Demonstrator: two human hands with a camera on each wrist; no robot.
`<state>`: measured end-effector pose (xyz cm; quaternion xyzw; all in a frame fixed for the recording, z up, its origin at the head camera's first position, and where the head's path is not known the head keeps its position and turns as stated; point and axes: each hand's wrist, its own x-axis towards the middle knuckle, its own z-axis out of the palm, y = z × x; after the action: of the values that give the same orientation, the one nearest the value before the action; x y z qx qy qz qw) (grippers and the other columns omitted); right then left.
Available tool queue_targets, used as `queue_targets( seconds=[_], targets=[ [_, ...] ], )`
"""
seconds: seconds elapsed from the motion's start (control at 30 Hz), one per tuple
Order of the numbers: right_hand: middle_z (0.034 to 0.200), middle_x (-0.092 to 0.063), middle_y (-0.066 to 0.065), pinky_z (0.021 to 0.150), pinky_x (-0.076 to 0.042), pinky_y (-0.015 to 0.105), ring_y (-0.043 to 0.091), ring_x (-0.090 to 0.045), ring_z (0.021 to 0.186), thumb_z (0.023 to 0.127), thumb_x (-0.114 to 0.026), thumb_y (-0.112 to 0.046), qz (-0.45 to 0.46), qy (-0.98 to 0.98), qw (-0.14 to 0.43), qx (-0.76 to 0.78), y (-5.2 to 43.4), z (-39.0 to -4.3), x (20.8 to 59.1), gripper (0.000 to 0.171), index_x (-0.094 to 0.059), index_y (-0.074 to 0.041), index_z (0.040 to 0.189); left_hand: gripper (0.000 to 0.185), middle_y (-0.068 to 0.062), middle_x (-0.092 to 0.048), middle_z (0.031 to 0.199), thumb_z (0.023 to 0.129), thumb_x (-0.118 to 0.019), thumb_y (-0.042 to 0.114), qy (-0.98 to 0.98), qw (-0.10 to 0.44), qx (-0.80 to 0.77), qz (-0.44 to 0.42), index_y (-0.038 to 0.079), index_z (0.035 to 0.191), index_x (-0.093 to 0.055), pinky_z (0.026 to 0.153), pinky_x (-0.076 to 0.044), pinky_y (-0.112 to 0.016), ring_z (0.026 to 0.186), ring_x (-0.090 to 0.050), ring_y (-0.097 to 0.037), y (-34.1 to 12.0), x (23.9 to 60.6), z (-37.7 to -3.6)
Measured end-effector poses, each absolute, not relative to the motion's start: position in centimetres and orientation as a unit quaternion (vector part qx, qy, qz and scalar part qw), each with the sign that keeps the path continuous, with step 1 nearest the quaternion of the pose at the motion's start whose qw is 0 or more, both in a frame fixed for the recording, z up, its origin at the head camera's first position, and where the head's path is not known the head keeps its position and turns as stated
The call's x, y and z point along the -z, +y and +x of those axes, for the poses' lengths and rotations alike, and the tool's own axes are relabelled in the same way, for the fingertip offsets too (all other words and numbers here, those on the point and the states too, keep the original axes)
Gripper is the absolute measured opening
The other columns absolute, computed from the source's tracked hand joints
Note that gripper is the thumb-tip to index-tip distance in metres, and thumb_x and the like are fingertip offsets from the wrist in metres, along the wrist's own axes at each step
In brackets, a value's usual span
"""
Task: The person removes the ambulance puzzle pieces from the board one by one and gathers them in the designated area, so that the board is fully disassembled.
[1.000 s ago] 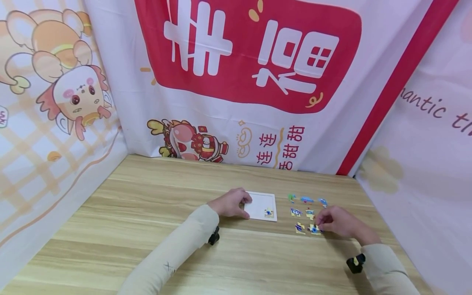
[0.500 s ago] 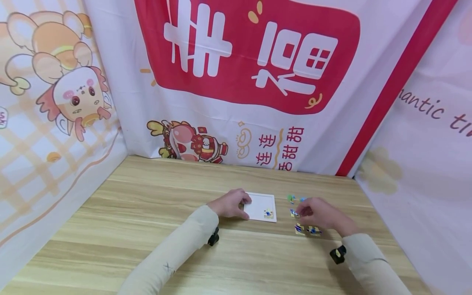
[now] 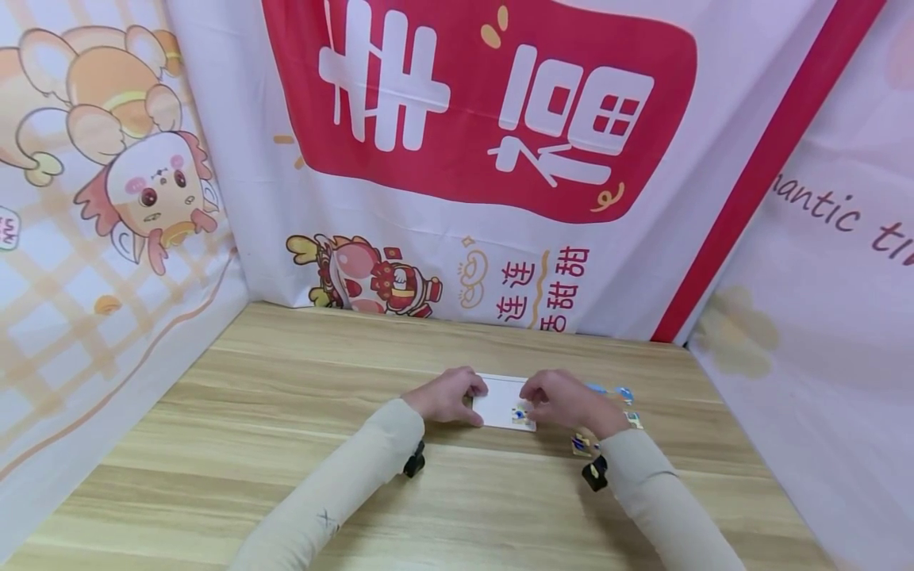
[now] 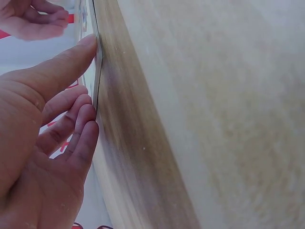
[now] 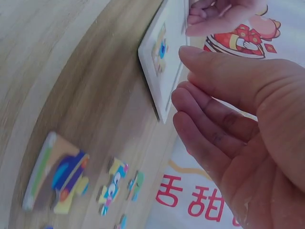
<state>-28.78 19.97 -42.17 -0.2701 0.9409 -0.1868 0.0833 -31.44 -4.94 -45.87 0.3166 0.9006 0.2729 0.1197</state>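
Head view: left hand resting against the left edge of the white puzzle tray, fingers straight and touching its rim, steadying it on the wooden worktop. Right hand hovering over the tray's right side, just beside the one puzzle piece already sitting in the tray's near right corner. Hard to tell from here whether the right hand is pinching anything. Lying just right of and behind the right hand, loose puzzle pieces scattered on the worktop.

Left wrist view: fingertips pressing flat on the thin tray edge.

Right wrist view: right hand's fingers lying relaxed and slightly apart, holding nothing visible, close to the tray corner; a colourful loose piece lying below the hand.
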Motion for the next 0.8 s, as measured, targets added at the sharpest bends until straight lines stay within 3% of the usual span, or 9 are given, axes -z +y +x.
queue_targets(
  seconds=[0.17,0.43,0.63,0.8],
  targets=[
    [0.088,-0.07,0.002,0.073,-0.05,0.026,0.012,-0.059,0.08,0.078,-0.078,-0.011,-0.286,0.941,0.078,0.163,19.3,-29.3,43.0,0.025,-0.073,-0.007,0.103,0.055,-0.003,-0.061,0.115,0.077,-0.082,0.029,0.899,0.118,-0.275,0.321,0.008,0.124,-0.063,0.096,-0.049,-0.029,0.106,-0.058,-0.015,-4.9,45.8,-31.4],
    [0.074,-0.061,0.003,0.066,-0.04,0.026,0.011,-0.048,0.07,0.08,-0.077,-0.01,-0.304,0.94,0.073,0.133,18.9,-29.2,43.2,0.016,-0.075,-0.01,0.096,0.055,-0.004,-0.061,0.116,0.077,-0.082,0.028,0.898,0.118,-0.277,0.321,0.007,0.124,-0.062,0.097,-0.049,-0.029,0.107,-0.058,-0.016,-4.9,45.6,-31.3],
    [0.084,-0.064,0.002,0.07,-0.045,0.028,0.013,-0.053,0.077,0.079,-0.077,-0.01,-0.286,0.945,0.069,0.14,18.9,-29.0,43.3,0.017,-0.073,-0.01,0.096,0.055,-0.005,-0.061,0.117,0.077,-0.082,0.026,0.898,0.118,-0.277,0.322,0.006,0.125,-0.062,0.096,-0.049,-0.029,0.107,-0.058,-0.017,-5.0,45.5,-31.1],
    [0.083,-0.066,-0.002,0.07,-0.051,0.024,0.007,-0.058,0.076,0.081,-0.074,-0.006,-0.269,0.946,0.046,0.177,19.2,-29.2,43.8,0.012,-0.068,-0.011,0.09,0.055,-0.005,-0.061,0.116,0.077,-0.082,0.026,0.897,0.115,-0.277,0.323,0.006,0.125,-0.062,0.096,-0.049,-0.029,0.107,-0.058,-0.017,-5.0,45.5,-31.2]
  ],
)
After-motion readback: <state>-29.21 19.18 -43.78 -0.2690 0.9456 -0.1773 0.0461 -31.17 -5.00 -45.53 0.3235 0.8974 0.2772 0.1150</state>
